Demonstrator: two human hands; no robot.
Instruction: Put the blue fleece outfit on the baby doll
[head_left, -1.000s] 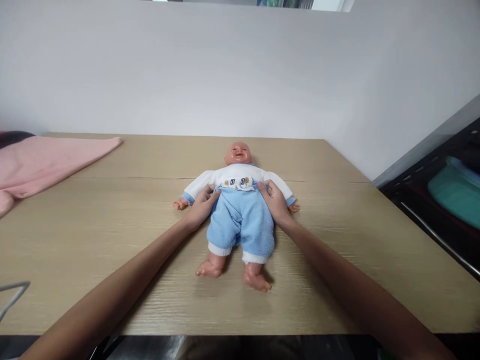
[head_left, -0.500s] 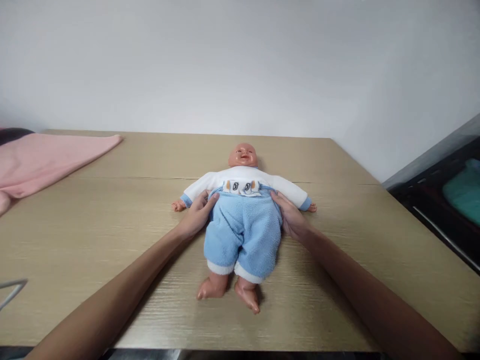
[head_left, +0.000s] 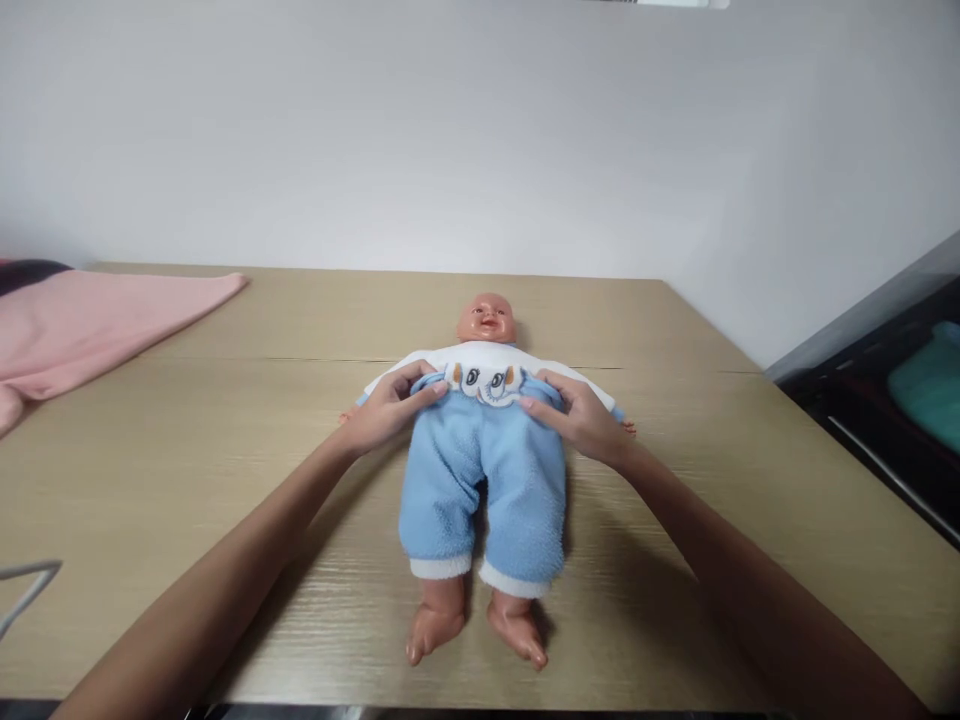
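Note:
A baby doll lies on its back on the wooden table, head toward the wall and bare feet toward me. It wears a white long-sleeved top with blue cuffs and fluffy light-blue pants with white hems. A white patch with embroidered eyes sits at the front of the waist. My left hand pinches the waistband at the patch's left side. On the other side, my right hand grips the waistband, thumb on the patch's edge. Both hands partly cover the doll's sleeves.
A pink cloth lies at the table's left, with something dark on it. A thin grey bent item shows at the left edge. To the right stands a black frame or case with teal material inside. The wall rises behind.
Both hands have moved up and inward on the waistband, raising it slightly and showing more of the patch. The doll's legs now lie straighter, with feet nearer to me.

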